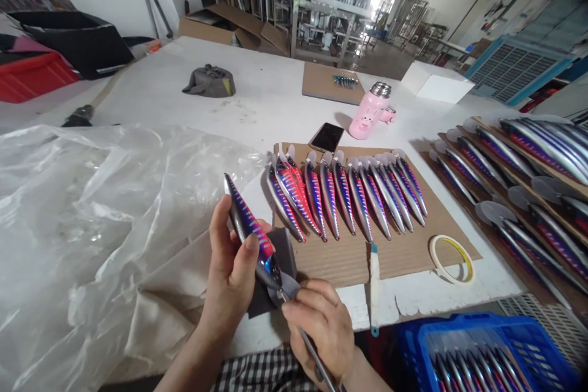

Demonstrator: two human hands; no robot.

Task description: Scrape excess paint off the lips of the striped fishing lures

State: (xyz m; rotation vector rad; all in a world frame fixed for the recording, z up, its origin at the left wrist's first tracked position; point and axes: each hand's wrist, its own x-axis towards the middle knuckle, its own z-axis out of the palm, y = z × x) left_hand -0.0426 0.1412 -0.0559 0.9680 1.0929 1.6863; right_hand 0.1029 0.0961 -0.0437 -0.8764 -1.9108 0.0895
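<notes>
My left hand (229, 272) grips a painted fishing lure (250, 226) with a silver body and purple and pink bars, its nose pointing down towards a clear plastic lip (287, 289). My right hand (321, 324) holds a thin metal-shafted tool (312, 352), and its tip meets the lure near the lip. Behind the hands, a dark grey foam block (275, 275) stands partly hidden. A neat row of similar lures (349, 196) lies on a cardboard sheet (340, 263) to the right.
Crumpled clear plastic sheeting (92, 214) covers the table's left. Wooden racks of lures (519, 184) stand right, and a blue crate (487, 349) sits below the table edge. A pink flask (367, 111), phone (327, 137), masking tape roll (452, 259) and grey cloth (210, 81) lie about.
</notes>
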